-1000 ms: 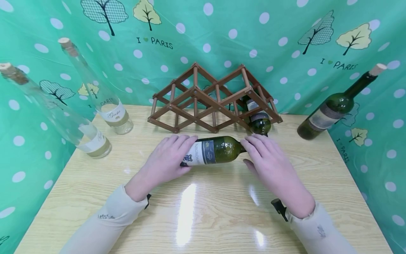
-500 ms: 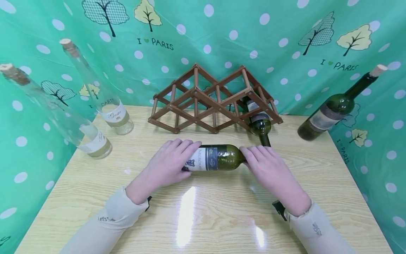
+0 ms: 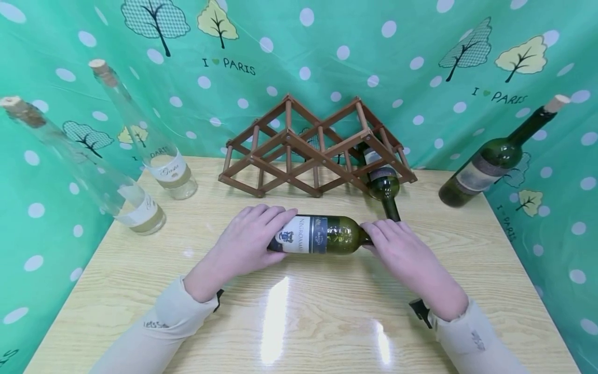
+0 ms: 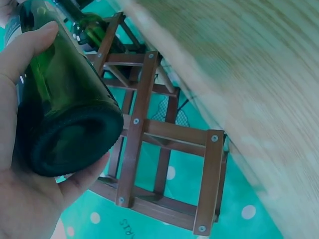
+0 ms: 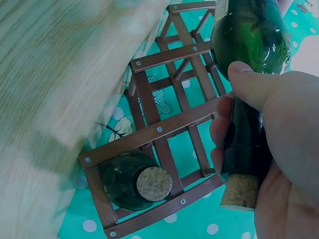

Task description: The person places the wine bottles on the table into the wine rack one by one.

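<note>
Lowered and drawn back from the wooden rack (image 3: pixel 317 148), green wine bottle (image 3: pixel 322 235) lies level just before it, left hand (image 3: pixel 245 241) cupping the base, right hand (image 3: pixel 402 248) wrapped round the neck; best kept horizontal, both grips firm.

Glossy wooden table (image 3: pixel 299 322) — teal polka-dot backdrop (image 3: pixel 327 47)

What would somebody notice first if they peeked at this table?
Two hands hold a green wine bottle lying sideways mid-table: the left hand grips its base, the right hand its neck. Behind stands a wooden rack with another green bottle in its right slot.
</note>
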Motion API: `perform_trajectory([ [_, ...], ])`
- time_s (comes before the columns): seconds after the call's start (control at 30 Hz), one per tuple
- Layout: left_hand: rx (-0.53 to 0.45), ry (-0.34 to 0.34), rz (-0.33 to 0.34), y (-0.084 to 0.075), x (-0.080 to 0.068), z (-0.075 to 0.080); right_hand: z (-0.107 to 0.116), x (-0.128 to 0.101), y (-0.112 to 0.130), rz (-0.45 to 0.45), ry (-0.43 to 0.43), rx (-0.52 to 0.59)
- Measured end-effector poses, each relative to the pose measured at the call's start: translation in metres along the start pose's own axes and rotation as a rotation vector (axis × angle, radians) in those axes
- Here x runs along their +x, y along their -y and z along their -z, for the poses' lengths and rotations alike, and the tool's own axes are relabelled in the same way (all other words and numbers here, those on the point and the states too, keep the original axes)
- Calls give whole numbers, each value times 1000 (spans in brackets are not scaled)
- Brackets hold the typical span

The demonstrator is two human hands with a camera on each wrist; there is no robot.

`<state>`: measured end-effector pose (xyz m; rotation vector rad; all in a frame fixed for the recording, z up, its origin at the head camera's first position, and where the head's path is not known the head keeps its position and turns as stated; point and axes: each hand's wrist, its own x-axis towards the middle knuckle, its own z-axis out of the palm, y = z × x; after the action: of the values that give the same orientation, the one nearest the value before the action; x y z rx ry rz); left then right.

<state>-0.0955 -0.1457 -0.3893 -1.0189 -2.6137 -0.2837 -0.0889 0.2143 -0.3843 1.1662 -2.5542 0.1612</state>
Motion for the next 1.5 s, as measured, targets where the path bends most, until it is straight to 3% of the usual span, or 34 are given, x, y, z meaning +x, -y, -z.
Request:
perform_trajectory([
  [0.53,-43,-67,68,4,0,8,8,-19,-12,-76,-38,110],
  [0.97,-29,-136,60,18,-7,10,18,-47,-30,-162,-50,164],
  [1.5,-27,-112,88,26,-20,5,29,-61,-45,-303,-35,185],
])
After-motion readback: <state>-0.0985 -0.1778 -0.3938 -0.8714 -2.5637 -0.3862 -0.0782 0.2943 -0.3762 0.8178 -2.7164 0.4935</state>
